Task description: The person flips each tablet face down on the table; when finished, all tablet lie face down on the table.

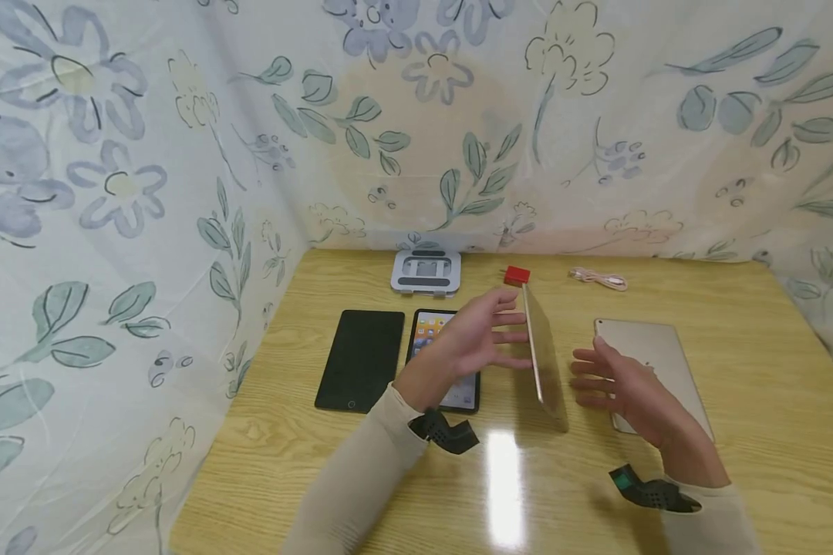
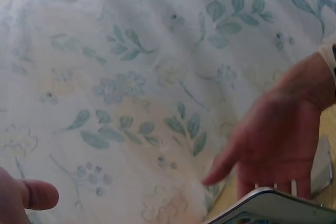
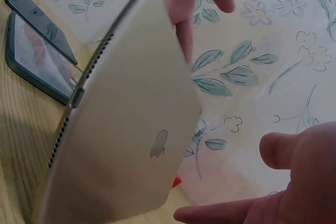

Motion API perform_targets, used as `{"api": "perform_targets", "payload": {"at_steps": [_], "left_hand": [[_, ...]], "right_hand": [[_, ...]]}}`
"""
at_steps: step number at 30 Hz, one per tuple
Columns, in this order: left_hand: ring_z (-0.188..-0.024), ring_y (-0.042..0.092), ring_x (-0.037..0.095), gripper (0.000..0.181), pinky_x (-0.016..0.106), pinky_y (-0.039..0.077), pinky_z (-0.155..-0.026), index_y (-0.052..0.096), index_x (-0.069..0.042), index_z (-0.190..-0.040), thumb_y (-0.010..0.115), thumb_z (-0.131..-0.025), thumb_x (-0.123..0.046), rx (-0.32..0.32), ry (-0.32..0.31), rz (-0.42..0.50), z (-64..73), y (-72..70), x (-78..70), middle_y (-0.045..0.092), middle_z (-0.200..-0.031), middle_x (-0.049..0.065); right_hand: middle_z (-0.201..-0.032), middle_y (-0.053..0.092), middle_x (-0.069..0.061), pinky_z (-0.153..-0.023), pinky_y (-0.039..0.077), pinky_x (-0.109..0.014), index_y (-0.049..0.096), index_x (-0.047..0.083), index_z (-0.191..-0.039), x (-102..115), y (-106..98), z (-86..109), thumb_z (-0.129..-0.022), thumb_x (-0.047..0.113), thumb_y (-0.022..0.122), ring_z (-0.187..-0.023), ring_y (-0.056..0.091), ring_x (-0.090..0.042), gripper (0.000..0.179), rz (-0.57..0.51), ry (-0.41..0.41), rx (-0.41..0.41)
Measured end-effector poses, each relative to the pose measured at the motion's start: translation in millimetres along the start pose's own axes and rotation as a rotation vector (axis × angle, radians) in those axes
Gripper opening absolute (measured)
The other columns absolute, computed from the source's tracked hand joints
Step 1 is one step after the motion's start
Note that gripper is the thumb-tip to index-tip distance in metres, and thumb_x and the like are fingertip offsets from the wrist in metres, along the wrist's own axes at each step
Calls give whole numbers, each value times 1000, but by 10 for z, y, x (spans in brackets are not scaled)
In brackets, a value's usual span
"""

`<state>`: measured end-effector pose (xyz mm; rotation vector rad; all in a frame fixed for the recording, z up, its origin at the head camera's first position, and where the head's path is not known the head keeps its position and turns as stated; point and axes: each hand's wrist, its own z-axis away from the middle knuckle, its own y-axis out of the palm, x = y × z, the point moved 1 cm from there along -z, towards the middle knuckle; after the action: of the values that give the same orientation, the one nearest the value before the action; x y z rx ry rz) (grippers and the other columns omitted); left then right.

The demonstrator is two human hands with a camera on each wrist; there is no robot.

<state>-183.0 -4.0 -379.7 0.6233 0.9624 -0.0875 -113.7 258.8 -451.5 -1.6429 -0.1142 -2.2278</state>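
Observation:
A gold tablet [image 1: 545, 358] stands steeply tilted on one edge on the wooden table, its back with an apple logo facing right. My left hand [image 1: 477, 338] is on its screen side, straight fingertips touching it and the thumb free. To the right, my right hand [image 1: 628, 389] is held apart from the tablet, fingers extended and holding nothing; in the right wrist view a gap shows between it and the tablet's back [image 3: 115, 114]. Another gold tablet [image 1: 655, 343] lies back up beneath my right hand. A tablet with a lit screen [image 1: 428, 327] lies partly hidden under my left hand.
A black tablet [image 1: 361, 358] lies flat at the left. Towards the back are a silver folding stand [image 1: 426, 268], a small red block with prongs [image 1: 517, 275] and a coiled pale cable [image 1: 599, 278]. Floral cloth [image 1: 458, 139] hangs behind and to the left of the table.

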Motion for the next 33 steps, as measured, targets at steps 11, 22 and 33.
{"api": "perform_targets", "payload": {"at_steps": [11, 22, 33], "left_hand": [[-140, 49, 39, 71, 68, 55, -111, 43, -3, -165, 55, -109, -45, -46, -39, -94, -117, -294, 188, 45, -161, 16], [-124, 54, 32, 66, 68, 55, -108, 49, -6, -160, 58, -105, -41, -53, -79, -99, -326, -384, 352, 48, -149, 14], [-145, 49, 47, 69, 72, 54, -110, 45, -1, -161, 60, -108, -43, -113, -75, -160, -438, -314, 498, 44, -165, 21]], "right_hand": [[-170, 32, -39, -106, 63, -38, 22, -11, -168, 24, 21, 12, -118, 61, 25, -157, 34, -58, 88, 1, 22, -10], [-171, 32, -37, -113, 59, -51, 25, -13, -166, 2, -17, 29, -115, 68, 24, -157, 35, -56, 96, 93, 67, -53], [-173, 28, -38, -119, 53, -57, 24, -16, -166, -29, -72, 78, -114, 69, 22, -159, 32, -56, 99, 126, 120, -89]]}}
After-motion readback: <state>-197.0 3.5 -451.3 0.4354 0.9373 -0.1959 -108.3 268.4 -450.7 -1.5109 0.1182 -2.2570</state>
